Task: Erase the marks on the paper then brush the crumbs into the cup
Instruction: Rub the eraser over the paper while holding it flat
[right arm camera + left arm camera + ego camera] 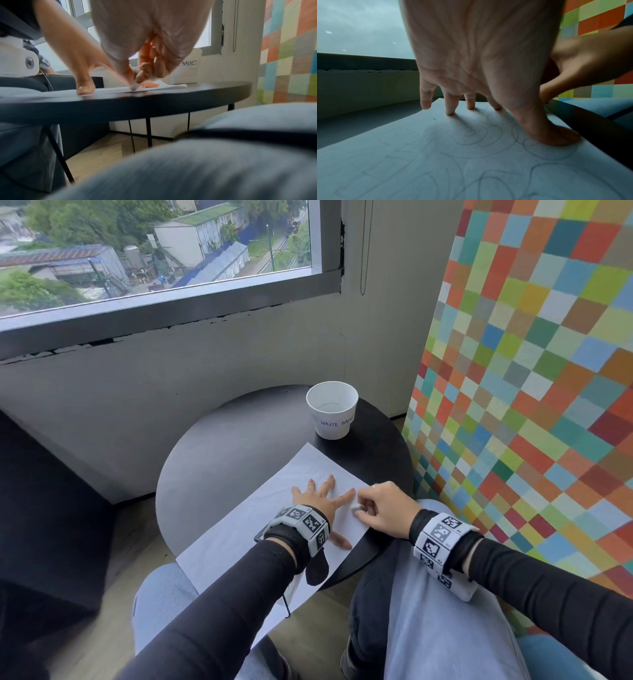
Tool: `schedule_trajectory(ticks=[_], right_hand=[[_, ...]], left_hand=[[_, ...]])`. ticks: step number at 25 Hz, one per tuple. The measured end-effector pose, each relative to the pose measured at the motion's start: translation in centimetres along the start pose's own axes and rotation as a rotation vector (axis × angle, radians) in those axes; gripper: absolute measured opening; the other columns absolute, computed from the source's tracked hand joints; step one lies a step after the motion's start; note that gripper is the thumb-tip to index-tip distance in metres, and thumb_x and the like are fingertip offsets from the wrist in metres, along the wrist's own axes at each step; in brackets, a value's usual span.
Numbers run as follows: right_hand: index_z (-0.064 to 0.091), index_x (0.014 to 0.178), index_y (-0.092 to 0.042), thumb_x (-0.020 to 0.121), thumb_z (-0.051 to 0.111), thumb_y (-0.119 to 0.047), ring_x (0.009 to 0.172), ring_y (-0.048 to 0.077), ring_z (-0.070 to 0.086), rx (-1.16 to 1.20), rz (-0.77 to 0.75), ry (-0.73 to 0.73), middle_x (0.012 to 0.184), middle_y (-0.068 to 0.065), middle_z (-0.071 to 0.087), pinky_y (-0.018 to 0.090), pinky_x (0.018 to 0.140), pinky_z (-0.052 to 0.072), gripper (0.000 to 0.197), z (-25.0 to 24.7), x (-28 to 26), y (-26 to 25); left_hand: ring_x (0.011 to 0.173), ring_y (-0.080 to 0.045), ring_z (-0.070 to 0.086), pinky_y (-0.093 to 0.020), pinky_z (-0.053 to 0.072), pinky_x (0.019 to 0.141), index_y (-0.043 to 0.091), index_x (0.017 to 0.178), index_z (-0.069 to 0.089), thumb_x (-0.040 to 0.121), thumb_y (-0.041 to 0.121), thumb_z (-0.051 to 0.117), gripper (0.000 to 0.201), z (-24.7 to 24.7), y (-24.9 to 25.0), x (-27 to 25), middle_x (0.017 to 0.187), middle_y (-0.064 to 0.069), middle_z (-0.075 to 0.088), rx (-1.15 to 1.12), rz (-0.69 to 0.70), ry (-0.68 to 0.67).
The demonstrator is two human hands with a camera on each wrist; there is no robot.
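Observation:
A white sheet of paper (239, 529) with faint pencil loops (471, 136) lies across the round black table (222, 446). My left hand (317, 496) presses flat on it with fingers spread; the thumb (556, 136) pins the sheet near its right edge. Just to the right, my right hand (370, 506) pinches a small white eraser (134, 85) and holds its tip down on the paper. A white paper cup (331, 409) labelled "WASTE BASKET" stands upright at the table's far side, beyond the paper's top corner.
The near end of the paper overhangs the table above my lap (428, 611). A grey wall and window sill (137, 337) lie behind the table. A checkered colourful panel (531, 371) stands close on the right. The table has thin black legs (149, 132).

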State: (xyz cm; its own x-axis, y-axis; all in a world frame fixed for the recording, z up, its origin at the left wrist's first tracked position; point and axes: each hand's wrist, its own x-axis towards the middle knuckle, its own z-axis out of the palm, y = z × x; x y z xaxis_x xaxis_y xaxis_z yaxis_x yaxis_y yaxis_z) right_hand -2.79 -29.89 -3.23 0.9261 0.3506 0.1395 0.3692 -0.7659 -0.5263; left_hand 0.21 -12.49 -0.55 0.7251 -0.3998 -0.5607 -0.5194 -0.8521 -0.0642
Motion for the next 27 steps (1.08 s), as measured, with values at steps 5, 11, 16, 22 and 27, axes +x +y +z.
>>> schedule_trajectory(ticks=[5,11,16,22,27], right_hand=[[0.054,0.066,-0.016,0.079,0.064,-0.024,0.053,0.008,0.043,0.005,-0.069,-0.111,0.056,-0.011,0.047,0.018,0.056,0.036,0.018,0.8,-0.4,-0.8],[0.051,0.066,-0.017,0.080,0.062,-0.024,0.055,0.012,0.047,0.009,-0.138,-0.172,0.058,-0.008,0.050,0.025,0.057,0.041,0.019,1.2,-0.7,-1.4],[0.054,0.066,-0.014,0.078,0.064,-0.022,0.055,0.013,0.047,-0.007,-0.023,-0.038,0.056,-0.005,0.052,0.028,0.059,0.045,0.018,0.7,0.3,-0.4],[0.054,0.065,-0.016,0.079,0.066,-0.024,0.053,0.009,0.045,0.003,0.053,0.027,0.050,-0.012,0.045,0.024,0.058,0.039,0.020,0.8,0.5,0.3],[0.056,0.066,-0.012,0.078,0.064,-0.028,0.053,0.009,0.046,-0.006,-0.084,-0.125,0.055,-0.010,0.049,0.023,0.057,0.041,0.022,1.1,-0.4,-0.7]], left_hand=[[0.150,-0.041,-0.003,-0.069,0.010,0.113,0.048,0.153,-0.011,0.069,0.075,0.070,0.119,0.1,0.0,0.2,0.164,-0.003,-0.019,0.016,0.003,0.000],[0.150,-0.040,-0.003,-0.071,0.006,0.113,0.045,0.154,-0.011,0.066,0.075,0.072,0.124,0.4,-0.3,0.4,0.164,-0.002,-0.018,-0.003,0.008,0.014],[0.151,-0.038,-0.003,-0.071,0.006,0.113,0.041,0.155,-0.012,0.066,0.075,0.071,0.126,0.5,-0.4,0.3,0.164,0.000,-0.018,-0.020,0.008,0.006],[0.151,-0.036,-0.003,-0.071,0.008,0.114,0.026,0.157,-0.012,0.065,0.075,0.072,0.134,0.4,-0.4,0.1,0.164,0.002,-0.017,-0.040,0.002,0.012],[0.152,-0.034,-0.002,-0.069,0.009,0.114,0.015,0.157,-0.014,0.064,0.077,0.071,0.140,0.3,-0.3,-0.1,0.164,0.004,-0.017,-0.050,-0.011,0.009]])
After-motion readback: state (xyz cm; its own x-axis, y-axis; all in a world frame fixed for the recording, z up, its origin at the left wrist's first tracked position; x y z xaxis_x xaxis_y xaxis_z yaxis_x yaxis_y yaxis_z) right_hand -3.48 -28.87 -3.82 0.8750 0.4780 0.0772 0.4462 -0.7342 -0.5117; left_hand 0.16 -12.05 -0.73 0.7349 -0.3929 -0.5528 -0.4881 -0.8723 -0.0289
